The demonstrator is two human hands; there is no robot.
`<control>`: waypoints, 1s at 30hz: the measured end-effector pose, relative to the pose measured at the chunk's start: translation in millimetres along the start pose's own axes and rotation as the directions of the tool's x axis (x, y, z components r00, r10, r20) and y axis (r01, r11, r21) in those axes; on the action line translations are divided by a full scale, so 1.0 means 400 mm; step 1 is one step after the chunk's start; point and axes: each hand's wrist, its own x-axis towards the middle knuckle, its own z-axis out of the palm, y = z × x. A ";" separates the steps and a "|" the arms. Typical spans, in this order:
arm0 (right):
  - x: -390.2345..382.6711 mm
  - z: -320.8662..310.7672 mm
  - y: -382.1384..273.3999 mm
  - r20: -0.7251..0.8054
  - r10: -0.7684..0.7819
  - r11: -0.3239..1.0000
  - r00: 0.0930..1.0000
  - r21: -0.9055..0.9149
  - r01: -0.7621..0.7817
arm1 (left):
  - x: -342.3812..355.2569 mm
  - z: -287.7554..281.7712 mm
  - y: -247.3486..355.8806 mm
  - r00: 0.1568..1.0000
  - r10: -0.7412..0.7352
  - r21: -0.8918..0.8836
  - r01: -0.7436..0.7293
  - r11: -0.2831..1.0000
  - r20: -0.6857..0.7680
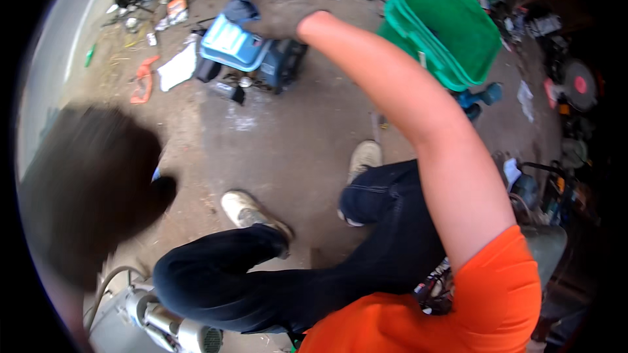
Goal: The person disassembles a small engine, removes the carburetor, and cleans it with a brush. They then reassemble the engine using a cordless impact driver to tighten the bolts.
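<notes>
A small engine-like machine (233,44) with a light blue top and a dark body stands on the floor ahead of me. My right hand (278,14), in a dark glove, reaches across to the top of it, and its fingers look curled over the upper edge. Motion softens the fingertips, and the hand covers part of the blue top. Close to the camera on the left, my left hand (98,189) is a dark gloved blur. Its fingers are smeared, so whether it holds anything is unclear.
A green square bucket (418,59) stands to the right, with a teal power tool (484,95) beside it. An orange-red handle (144,80) and white paper (178,67) lie left of the machine. Clutter lines the far and right sides. A grey motor unit (163,323) sits lower left.
</notes>
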 end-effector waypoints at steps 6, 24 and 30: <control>-0.003 0.037 0.014 -0.039 -0.002 0.996 0.999 -0.088 -0.001 | 0.451 0.179 -0.052 0.736 -0.318 -0.685 -0.263 0.679 -0.597; -0.046 -0.022 0.070 0.083 0.015 0.994 0.996 -0.107 -0.006 | 0.519 0.121 0.077 0.510 -0.371 -0.462 -0.060 0.885 -0.776; -0.105 -0.071 -0.031 0.089 0.042 0.997 0.995 0.056 -0.047 | 0.575 0.155 0.012 0.679 -0.322 -0.617 -0.246 0.747 -0.660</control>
